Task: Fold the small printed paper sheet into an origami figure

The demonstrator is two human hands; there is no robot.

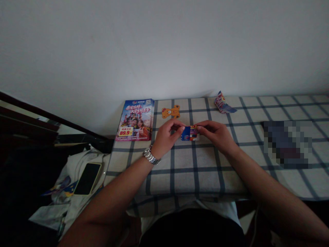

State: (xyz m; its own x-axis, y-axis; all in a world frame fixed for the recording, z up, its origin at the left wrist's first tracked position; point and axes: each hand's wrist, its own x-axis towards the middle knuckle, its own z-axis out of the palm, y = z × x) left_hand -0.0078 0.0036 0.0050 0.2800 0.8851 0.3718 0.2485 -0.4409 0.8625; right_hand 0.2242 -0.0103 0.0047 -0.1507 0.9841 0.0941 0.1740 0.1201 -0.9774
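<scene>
Between both hands, over the checked cloth, is a small folded flyer (pixel 189 134), blue on its left half and multicoloured on its right. My left hand (pixel 169 136), with a metal watch at the wrist, pinches its upper left corner between thumb and fingers. The upper right corner is pinched by my right hand (pixel 217 134) in the same way. Just behind my left hand lies an orange bear cutout (pixel 171 112). A stack of printed flyers (pixel 135 121) rests at the table's left end.
A crumpled or folded printed paper (pixel 223 103) stands near the wall. A dark, pixelated item (pixel 288 144) lies at the right on the checked tablecloth (pixel 169 178). Below the table's left end, a phone (pixel 87 178) rests on white bags or cloth (pixel 69 168).
</scene>
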